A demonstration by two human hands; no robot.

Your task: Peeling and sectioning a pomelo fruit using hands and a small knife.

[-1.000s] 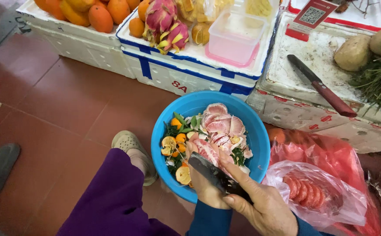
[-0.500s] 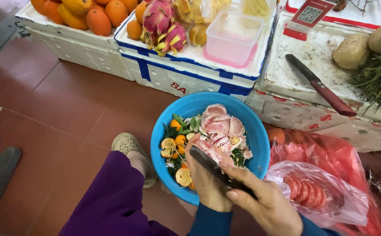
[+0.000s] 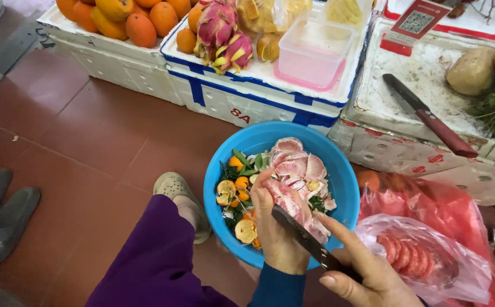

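Pomelo segment (image 3: 286, 200), pink and partly skinned, is clamped in the left hand (image 3: 278, 236) over the blue basin (image 3: 347, 182); the right hand (image 3: 366, 273) is closed around a dark-bladed knife (image 3: 307, 241), whose blade is laid across the left fingers against the fruit; peeling appears to be the step in hand, and a shallow, controlled stroke away from the thumb seems called for; peelings and pith are gathered in the basin below; sliced fruit is bagged (image 3: 423, 258) just beside it; a second knife (image 3: 429, 116) is left on the foam box (image 3: 383, 145) beyond.

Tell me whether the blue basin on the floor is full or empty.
Partly full. The blue basin holds pink fruit peels and orange scraps heaped across its bottom, with bare wall showing above them.
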